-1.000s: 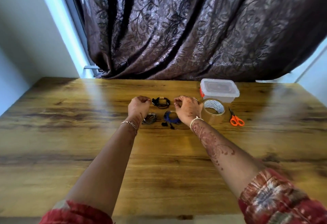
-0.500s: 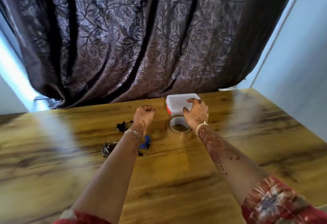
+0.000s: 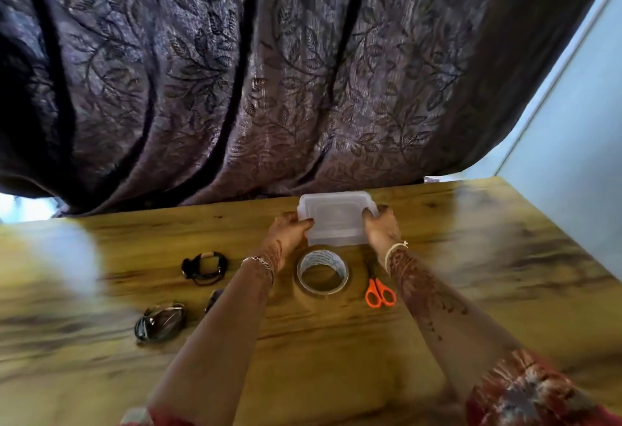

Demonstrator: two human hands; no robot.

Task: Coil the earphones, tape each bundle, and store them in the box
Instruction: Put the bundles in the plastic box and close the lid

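Coiled earphones (image 3: 161, 323) lie on the tabletop (image 3: 336, 358) at lower left; the tape roll (image 3: 322, 272) and scissors (image 3: 379, 292) sit at centre. Behind them the left hand (image 3: 289, 228) and right hand (image 3: 382, 227) grip the closed box (image 3: 336, 238) by its two sides, fingers (image 3: 380, 210) curled over the lid (image 3: 336, 213) edge. If the lid releases suddenly, I think the light box may jump away.
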